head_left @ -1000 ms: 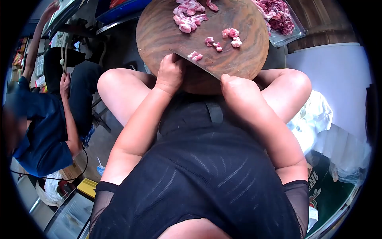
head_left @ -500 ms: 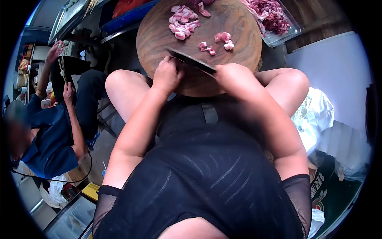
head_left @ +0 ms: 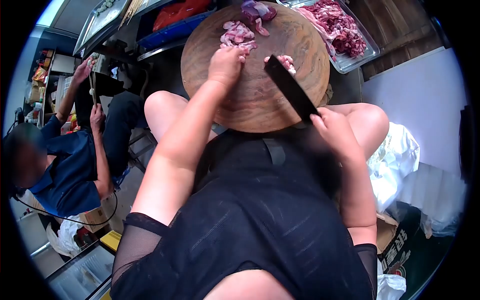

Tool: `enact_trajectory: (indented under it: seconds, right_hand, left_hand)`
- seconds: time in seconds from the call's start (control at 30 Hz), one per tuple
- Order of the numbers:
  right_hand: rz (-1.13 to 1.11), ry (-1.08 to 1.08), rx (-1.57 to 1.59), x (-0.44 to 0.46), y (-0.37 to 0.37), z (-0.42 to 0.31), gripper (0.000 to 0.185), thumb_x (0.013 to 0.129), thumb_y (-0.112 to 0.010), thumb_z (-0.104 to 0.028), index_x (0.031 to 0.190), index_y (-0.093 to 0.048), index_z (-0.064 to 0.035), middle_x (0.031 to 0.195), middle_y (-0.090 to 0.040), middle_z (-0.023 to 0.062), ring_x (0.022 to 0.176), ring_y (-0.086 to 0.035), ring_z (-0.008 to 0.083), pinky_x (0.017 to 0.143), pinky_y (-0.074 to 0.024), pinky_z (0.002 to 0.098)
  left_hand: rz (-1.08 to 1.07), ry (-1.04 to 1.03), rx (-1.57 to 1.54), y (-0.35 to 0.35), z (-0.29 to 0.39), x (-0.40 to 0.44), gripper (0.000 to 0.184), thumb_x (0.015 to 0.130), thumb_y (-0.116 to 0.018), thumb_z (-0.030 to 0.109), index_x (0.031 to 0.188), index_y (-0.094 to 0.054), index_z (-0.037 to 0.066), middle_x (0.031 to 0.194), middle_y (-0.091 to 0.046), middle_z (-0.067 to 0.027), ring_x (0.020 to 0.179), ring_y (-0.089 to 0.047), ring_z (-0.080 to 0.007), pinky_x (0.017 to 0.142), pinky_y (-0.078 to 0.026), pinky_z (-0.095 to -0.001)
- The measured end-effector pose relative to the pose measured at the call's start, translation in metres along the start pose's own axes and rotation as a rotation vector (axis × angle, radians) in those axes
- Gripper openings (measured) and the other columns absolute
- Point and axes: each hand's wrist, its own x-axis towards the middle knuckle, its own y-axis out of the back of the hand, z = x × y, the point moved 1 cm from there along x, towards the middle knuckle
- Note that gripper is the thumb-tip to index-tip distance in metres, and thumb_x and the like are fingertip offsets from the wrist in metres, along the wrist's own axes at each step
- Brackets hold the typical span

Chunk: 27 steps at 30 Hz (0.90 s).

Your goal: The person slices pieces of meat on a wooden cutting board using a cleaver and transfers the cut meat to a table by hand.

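Pink strips of meat (head_left: pixel 237 34), streaked with white fat, lie in 1 loose pile on the far part of the round wooden board (head_left: pixel 205 65), left of a darker red lump (head_left: pixel 265 11). Small cut pieces (head_left: pixel 287 62) sit nearer its middle, partly hidden by the dark knife (head_left: pixel 291 87). The left hand (head_left: pixel 226 65) reaches forward, knuckles up, fingers curled at the pile's near edge; whether they grip any meat, I cannot tell. The right hand (head_left: pixel 336 130) is closed around the knife's handle, blade slanting forward and left over the board.
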Motion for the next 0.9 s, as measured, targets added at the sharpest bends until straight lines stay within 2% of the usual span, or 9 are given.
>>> enact_trajectory:
  seconds: [0.17, 0.23, 0.37, 0.43, 0.47, 0.53, 0.57, 0.6, 0.9]
  right_hand:
    - [-0.027, -0.022, -0.132, 0.014, -0.01, -0.009, 0.027, 0.093, -0.053, -0.023, 0.086, -0.061, 0.0014, 0.08, -0.064, 0.0259, 0.081, -0.062, 0.0444, 0.074, -0.0483, 0.0517]
    - [-0.003, -0.043, -0.135, 0.021, -0.011, -0.009, 0.027, 0.093, -0.053, -0.023, 0.085, -0.061, 0.0015, 0.08, -0.064, 0.0258, 0.082, -0.062, 0.0442, 0.075, -0.0484, 0.0519]
    - [0.004, -0.05, -0.15, 0.028, -0.014, -0.002, 0.028, 0.094, -0.053, -0.023, 0.086, -0.061, 0.002, 0.082, -0.064, 0.027, 0.082, -0.063, 0.0441, 0.076, -0.0485, 0.0527]
    - [-0.009, -0.043, -0.152, 0.028, -0.015, -0.001, 0.027, 0.094, -0.053, -0.023, 0.086, -0.061, 0.0021, 0.082, -0.064, 0.0272, 0.082, -0.063, 0.0443, 0.076, -0.0487, 0.0527]
    - [-0.004, -0.05, -0.149, 0.027, -0.015, -0.001, 0.027, 0.094, -0.053, -0.022, 0.087, -0.061, 0.0022, 0.082, -0.065, 0.0273, 0.082, -0.063, 0.0444, 0.075, -0.0489, 0.0526]
    - [0.0, -0.055, -0.146, 0.025, -0.016, -0.002, 0.026, 0.094, -0.053, -0.022, 0.087, -0.06, 0.0023, 0.082, -0.065, 0.0273, 0.082, -0.063, 0.0446, 0.075, -0.049, 0.0525]
    - [0.003, -0.063, -0.148, 0.024, -0.016, -0.003, 0.026, 0.094, -0.053, -0.022, 0.088, -0.06, 0.0025, 0.082, -0.065, 0.0272, 0.082, -0.063, 0.0446, 0.075, -0.0491, 0.0525]
    - [0.008, -0.07, -0.148, 0.024, -0.017, -0.004, 0.026, 0.094, -0.053, -0.021, 0.088, -0.06, 0.0027, 0.082, -0.065, 0.0272, 0.082, -0.063, 0.0447, 0.075, -0.0492, 0.0525]
    - [0.032, -0.055, -0.152, 0.021, -0.02, -0.004, 0.026, 0.093, -0.053, -0.021, 0.086, -0.06, 0.0031, 0.082, -0.064, 0.0271, 0.082, -0.063, 0.0444, 0.075, -0.0491, 0.0522]
  left_hand:
    - [-0.105, 0.156, 0.05, 0.011, -0.036, -0.022, 0.013, 0.08, -0.065, 0.019, 0.089, -0.069, 0.01, 0.093, -0.067, -0.0142, 0.09, -0.063, -0.0365, 0.081, -0.051, -0.0461]
    - [-0.312, 0.418, -0.024, 0.024, -0.03, -0.024, 0.015, 0.078, -0.068, 0.021, 0.085, -0.069, 0.007, 0.093, -0.066, -0.016, 0.089, -0.063, -0.0364, 0.081, -0.051, -0.0451]
    - [-0.188, 0.329, -0.089, 0.04, -0.024, -0.028, 0.017, 0.075, -0.071, 0.022, 0.08, -0.068, 0.006, 0.09, -0.066, -0.0167, 0.086, -0.063, -0.0348, 0.079, -0.051, -0.0429]
    - [-0.005, 0.194, -0.156, 0.051, -0.017, -0.026, 0.017, 0.076, -0.072, 0.019, 0.081, -0.066, 0.004, 0.084, -0.064, -0.0118, 0.08, -0.064, -0.0237, 0.074, -0.051, -0.0338]
    - [0.061, 0.25, -0.276, 0.053, -0.016, -0.025, 0.019, 0.078, -0.074, 0.019, 0.078, -0.064, 0.004, 0.081, -0.065, -0.0101, 0.078, -0.064, -0.0221, 0.073, -0.051, -0.0315]
    - [0.055, 0.443, -0.823, 0.05, -0.018, -0.023, 0.013, 0.085, -0.071, 0.013, 0.082, -0.062, 0.003, 0.082, -0.066, -0.0043, 0.074, -0.062, -0.0106, 0.07, -0.05, -0.0249]
    - [0.069, 0.381, -1.031, 0.051, -0.018, -0.021, 0.007, 0.088, -0.066, 0.006, 0.086, -0.06, 0.003, 0.083, -0.066, -0.0014, 0.073, -0.06, -0.0055, 0.069, -0.05, -0.0216]
    - [0.041, 0.403, -1.04, 0.054, -0.021, -0.019, 0.006, 0.091, -0.062, 0.002, 0.094, -0.057, 0.002, 0.089, -0.068, -0.0076, 0.082, -0.065, -0.0136, 0.08, -0.054, -0.0284]
    - [0.035, 0.752, -1.379, 0.048, 0.017, -0.016, 0.011, 0.096, -0.061, 0.016, 0.103, -0.056, 0.009, 0.09, -0.066, -0.0038, 0.079, -0.066, -0.0137, 0.07, -0.057, -0.0305]
